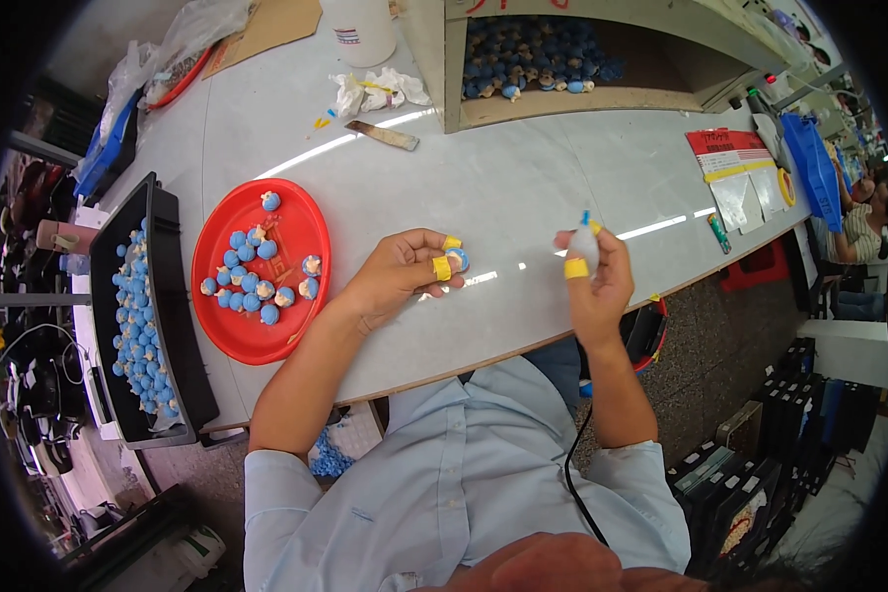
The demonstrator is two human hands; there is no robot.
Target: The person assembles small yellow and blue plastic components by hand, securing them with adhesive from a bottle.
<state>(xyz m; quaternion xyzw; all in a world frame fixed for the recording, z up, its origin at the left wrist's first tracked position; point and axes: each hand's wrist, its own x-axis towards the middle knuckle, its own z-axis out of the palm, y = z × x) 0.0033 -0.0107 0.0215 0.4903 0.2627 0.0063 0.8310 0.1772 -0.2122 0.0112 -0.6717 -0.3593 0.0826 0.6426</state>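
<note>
My left hand point(390, 276) is closed over the grey table, pinching a small blue ball-shaped piece point(459, 259) between thumb and fingertips. My right hand point(604, 296), off to the right, grips a small whitish squeeze bottle point(583, 241) with its narrow blue tip point(585, 217) pointing up. The bottle and the blue piece are well apart. Yellow tape wraps fingertips on both hands. Left of my left hand lies a round red tray point(252, 340) with several blue balls point(250, 283) that have pale parts on them.
A black bin point(189, 345) full of blue pieces stands at the far left. At the back are a wooden-handled flat tool point(385, 135), crumpled white tissue point(395, 87) and a white container point(360, 35). A shelf box point(523, 109) holds more blue pieces. Papers point(735, 168) lie on the right.
</note>
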